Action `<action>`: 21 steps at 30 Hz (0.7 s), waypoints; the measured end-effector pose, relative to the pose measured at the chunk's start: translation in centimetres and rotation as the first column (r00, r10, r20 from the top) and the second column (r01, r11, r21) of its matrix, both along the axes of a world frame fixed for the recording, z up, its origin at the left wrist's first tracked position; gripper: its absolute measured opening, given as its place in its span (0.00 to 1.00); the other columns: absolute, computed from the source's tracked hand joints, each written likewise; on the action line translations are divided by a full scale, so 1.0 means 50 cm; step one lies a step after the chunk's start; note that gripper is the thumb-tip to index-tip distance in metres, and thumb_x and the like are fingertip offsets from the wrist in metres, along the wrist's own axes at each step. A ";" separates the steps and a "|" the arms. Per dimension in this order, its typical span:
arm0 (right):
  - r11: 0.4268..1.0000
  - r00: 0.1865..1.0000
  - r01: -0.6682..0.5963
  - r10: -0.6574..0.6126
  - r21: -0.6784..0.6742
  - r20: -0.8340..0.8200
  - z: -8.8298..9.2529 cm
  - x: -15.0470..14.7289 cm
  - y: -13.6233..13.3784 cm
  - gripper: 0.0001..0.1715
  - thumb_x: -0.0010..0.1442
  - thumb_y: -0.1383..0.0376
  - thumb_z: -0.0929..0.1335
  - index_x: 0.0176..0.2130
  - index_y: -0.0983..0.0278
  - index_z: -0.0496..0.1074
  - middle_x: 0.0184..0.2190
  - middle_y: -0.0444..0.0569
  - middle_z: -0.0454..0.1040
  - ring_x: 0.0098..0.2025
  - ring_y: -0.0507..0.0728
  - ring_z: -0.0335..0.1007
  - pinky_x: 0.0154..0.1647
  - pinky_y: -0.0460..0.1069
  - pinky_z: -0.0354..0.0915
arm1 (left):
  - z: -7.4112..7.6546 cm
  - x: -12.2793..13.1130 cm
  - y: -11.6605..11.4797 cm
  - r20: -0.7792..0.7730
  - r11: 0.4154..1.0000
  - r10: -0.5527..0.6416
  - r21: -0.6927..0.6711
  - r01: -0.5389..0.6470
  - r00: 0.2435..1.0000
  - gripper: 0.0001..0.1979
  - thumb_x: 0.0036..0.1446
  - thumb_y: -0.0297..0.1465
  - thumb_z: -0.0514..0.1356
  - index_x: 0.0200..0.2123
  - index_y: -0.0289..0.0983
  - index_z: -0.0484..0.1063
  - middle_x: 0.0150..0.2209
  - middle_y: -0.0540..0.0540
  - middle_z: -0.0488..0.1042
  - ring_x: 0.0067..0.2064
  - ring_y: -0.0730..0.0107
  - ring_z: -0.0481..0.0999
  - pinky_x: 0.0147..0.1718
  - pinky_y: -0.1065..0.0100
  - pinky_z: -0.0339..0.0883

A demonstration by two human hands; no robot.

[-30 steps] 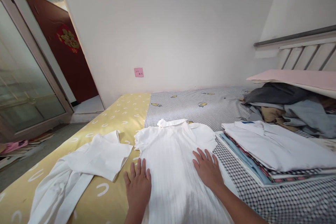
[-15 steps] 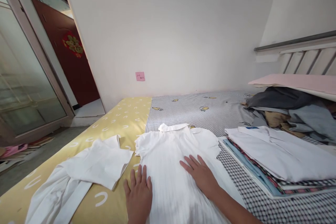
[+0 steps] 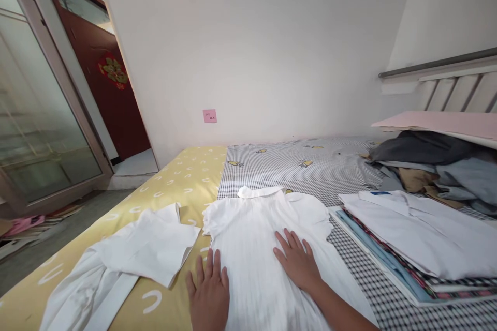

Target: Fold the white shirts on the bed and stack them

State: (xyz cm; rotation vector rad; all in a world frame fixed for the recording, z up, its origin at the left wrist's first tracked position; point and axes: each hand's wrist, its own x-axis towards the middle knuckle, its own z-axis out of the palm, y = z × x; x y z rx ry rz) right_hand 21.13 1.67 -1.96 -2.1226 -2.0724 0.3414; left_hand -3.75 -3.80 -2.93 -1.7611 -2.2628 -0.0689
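Observation:
A white short-sleeved blouse (image 3: pixel 248 248) lies spread on the bed, its collar toward the wall; its lower end runs out of the frame. My left hand (image 3: pixel 209 289) rests at the blouse's left edge, fingers stretched out, partly over the yellow sheet. On the right half of the blouse, my right hand (image 3: pixel 297 258) lies flat with its fingers apart. Neither hand grips anything. To the left is another white garment (image 3: pixel 143 243), loosely laid and wrinkled. At the right sits a stack of folded clothes with a white shirt (image 3: pixel 419 232) on top.
The bed has a yellow sheet (image 3: pixel 171 181) at left and a black-and-white checked sheet (image 3: pixel 279 165) at right. A pile of dark and grey clothes (image 3: pixel 427 150) lies at the far right beneath a pink board (image 3: pixel 446 122). A pink note (image 3: pixel 209 116) sticks to the wall.
The camera view has shifted slightly, so everything sits a little further right and lower. My right hand has slid slightly to the right on the blouse; my left hand stays by its edge.

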 end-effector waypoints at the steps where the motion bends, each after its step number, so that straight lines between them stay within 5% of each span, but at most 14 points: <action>1: 1.000 1.000 0.005 -0.005 0.024 0.021 -0.001 -0.003 -0.002 0.36 0.72 0.47 0.53 0.74 0.51 0.52 0.76 0.44 0.42 0.77 0.59 0.36 0.75 0.63 0.36 | 0.001 0.000 0.000 0.001 1.000 0.000 -0.006 0.000 1.000 0.27 0.70 0.33 0.41 0.71 0.47 0.53 0.73 0.53 0.50 0.74 0.50 0.51 0.70 0.38 0.46; 11: 0.988 0.999 0.016 -0.024 0.155 0.047 -0.005 -0.009 -0.009 0.32 0.72 0.52 0.55 0.71 0.49 0.60 0.74 0.44 0.52 0.76 0.61 0.44 0.74 0.64 0.41 | 0.045 0.004 0.004 0.088 0.985 0.045 -0.170 -0.030 0.995 0.28 0.70 0.34 0.40 0.71 0.48 0.53 0.75 0.52 0.47 0.75 0.52 0.47 0.69 0.36 0.45; 15: 0.985 0.999 0.024 -0.030 0.171 0.030 -0.008 -0.010 -0.007 0.31 0.71 0.53 0.56 0.70 0.49 0.61 0.74 0.44 0.53 0.76 0.61 0.45 0.74 0.65 0.42 | 0.094 -0.018 0.035 0.166 0.981 0.031 -0.195 0.002 0.986 0.26 0.68 0.30 0.43 0.62 0.49 0.70 0.72 0.48 0.59 0.72 0.50 0.57 0.66 0.28 0.44; 18: 0.984 1.000 0.019 -0.022 0.178 0.013 -0.008 -0.010 -0.007 0.31 0.71 0.53 0.56 0.70 0.49 0.61 0.74 0.44 0.53 0.76 0.61 0.45 0.74 0.65 0.42 | 0.160 -0.020 0.055 0.104 0.996 0.023 0.084 -0.032 0.994 0.24 0.67 0.27 0.44 0.48 0.43 0.80 0.67 0.42 0.68 0.69 0.47 0.64 0.65 0.26 0.42; 21: 0.983 1.000 0.021 -0.023 0.181 0.005 -0.010 -0.010 -0.007 0.31 0.71 0.53 0.56 0.70 0.49 0.61 0.74 0.44 0.53 0.76 0.62 0.45 0.74 0.65 0.42 | 0.230 0.007 0.064 0.007 0.872 -0.074 0.486 0.061 0.997 0.23 0.67 0.26 0.45 0.50 0.40 0.79 0.68 0.38 0.67 0.70 0.51 0.63 0.69 0.30 0.37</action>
